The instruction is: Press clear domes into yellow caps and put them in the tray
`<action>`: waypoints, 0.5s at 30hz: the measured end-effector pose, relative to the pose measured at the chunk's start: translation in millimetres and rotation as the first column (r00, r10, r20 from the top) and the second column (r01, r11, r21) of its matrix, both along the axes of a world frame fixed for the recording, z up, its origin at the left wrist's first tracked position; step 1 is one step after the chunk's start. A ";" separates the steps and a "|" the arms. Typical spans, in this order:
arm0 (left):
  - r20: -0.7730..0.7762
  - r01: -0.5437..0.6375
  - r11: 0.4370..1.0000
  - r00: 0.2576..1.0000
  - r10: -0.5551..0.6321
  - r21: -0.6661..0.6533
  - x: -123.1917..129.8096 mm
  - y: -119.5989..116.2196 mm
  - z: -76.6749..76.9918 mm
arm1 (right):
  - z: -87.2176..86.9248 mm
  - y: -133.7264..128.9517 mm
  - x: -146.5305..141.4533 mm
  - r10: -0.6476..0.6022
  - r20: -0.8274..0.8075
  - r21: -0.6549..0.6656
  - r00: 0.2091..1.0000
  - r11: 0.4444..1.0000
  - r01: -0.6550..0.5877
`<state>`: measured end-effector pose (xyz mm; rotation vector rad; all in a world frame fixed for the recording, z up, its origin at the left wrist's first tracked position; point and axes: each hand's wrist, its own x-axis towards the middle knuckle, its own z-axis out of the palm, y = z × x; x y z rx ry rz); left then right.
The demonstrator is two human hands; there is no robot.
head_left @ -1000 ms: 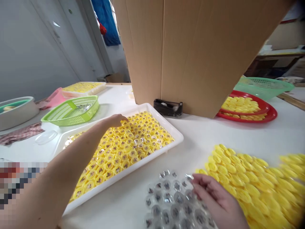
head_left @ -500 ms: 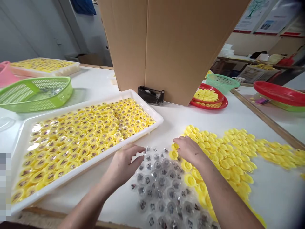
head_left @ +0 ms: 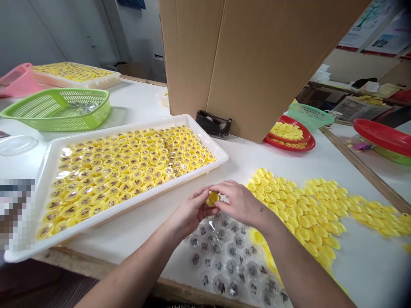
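Observation:
A small round yellow cap is held up between my two hands, above the front of the table. My left hand is closed on its left side, thumb and fingers pinching it. On the other side my right hand grips the cap with thumb and fingertips. Whether a clear disc is pressed into the cap, I cannot tell. Below my hands lie several clear round discs with small dark printed figures. A spread of loose yellow caps lies right of them, partly behind my right forearm.
A white tray of yellow caps with printed discs stands left. Behind it are a green basket, a black tape dispenser and a tall cardboard box. Red plates with yellow caps sit at the back right.
My hands, apart half a second ago over the discs and the yellow caps, have come together. A yellow cap is now between them. The view has shifted slightly.

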<state>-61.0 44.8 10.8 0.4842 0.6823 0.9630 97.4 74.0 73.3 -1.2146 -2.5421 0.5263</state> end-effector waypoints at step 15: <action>0.017 -0.155 0.984 0.987 0.157 -0.087 -16.5 7.9 -10.9 | -39.3 22.6 8.1 -0.248 0.490 -0.026 0.836 0.954 0.298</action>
